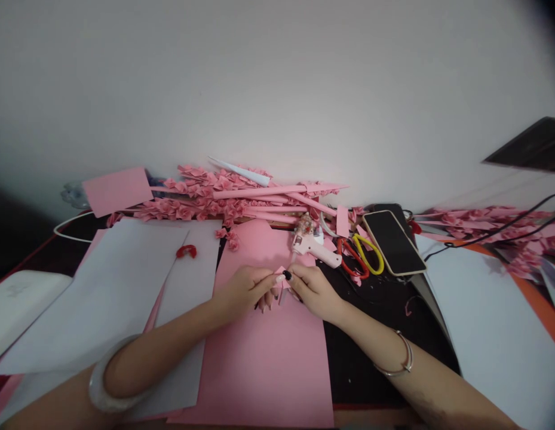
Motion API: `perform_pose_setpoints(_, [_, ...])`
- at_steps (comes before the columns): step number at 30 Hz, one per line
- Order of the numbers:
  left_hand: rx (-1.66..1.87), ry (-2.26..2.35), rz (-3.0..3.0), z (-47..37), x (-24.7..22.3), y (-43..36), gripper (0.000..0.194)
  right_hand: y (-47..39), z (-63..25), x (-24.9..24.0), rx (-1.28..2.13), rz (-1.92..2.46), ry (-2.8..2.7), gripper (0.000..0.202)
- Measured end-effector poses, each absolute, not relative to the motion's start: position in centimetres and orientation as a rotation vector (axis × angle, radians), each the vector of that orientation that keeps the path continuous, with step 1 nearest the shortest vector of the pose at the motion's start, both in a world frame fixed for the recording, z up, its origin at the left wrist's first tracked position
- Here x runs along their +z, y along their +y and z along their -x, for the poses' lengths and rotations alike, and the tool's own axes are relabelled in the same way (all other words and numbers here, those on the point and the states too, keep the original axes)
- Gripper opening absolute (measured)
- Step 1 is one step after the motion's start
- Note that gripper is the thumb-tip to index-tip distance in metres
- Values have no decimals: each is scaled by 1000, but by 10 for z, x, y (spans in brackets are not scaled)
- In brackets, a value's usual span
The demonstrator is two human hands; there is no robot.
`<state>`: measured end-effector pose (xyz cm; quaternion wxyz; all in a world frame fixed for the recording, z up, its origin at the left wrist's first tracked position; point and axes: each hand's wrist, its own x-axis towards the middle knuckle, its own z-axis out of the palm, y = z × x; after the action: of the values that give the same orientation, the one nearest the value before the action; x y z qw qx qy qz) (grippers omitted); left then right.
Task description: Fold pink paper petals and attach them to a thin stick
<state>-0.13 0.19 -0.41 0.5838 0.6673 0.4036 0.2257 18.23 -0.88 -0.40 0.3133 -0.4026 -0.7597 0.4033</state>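
My left hand (248, 289) and my right hand (313, 289) meet above a large pink paper sheet (263, 364). Between their thumbs and fingers they pinch a small piece of pink paper (282, 283). A thin grey stick-like thing (281, 297) shows just below it; which hand has it, I cannot tell. Just beyond my right hand lies a white glue gun (319, 249), its nozzle end near the fingers. Scissors with red handles (352, 258) and a yellow-handled pair (369, 253) rest to the right of it.
Pink paper flower stems (205, 200) are piled along the wall. White sheets (111, 286) cover the left side, with a small red object (186, 251) on them. A phone (393, 242) lies at right, beside more white paper (492, 322) and black cables (496, 242).
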Motion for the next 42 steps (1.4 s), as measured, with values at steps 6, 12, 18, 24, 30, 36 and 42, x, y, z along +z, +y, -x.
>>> perform_pose_setpoints(6, [523, 921, -1609, 3, -2, 2, 44, -9, -183, -4, 1060, 1059, -2015, 37])
perform_pose_setpoints(12, [510, 885, -1608, 2, -1, 1, 45, -9, -183, -5, 1041, 1062, -2025, 35])
perform_pose_setpoints(18, [513, 828, -1521, 2, -3, 3, 32, -9, -182, -4, 977, 1087, -2016, 31])
perform_pose_setpoints(24, [515, 808, -1391, 1, 0, 5, 23, -9, -182, -4, 950, 1103, -2041, 29])
perform_pose_setpoints(30, [457, 797, -1366, 3, -2, 6, 27, -10, -180, -1, 922, 1076, -2107, 29])
perform_pose_setpoints(36, [404, 734, -1328, 3, -4, 5, 29, -12, -180, -1, 854, 1084, -2166, 29])
perform_pose_setpoints(42, [397, 705, -1305, 4, -2, 5, 29, -11, -179, -3, 836, 1099, -2142, 30])
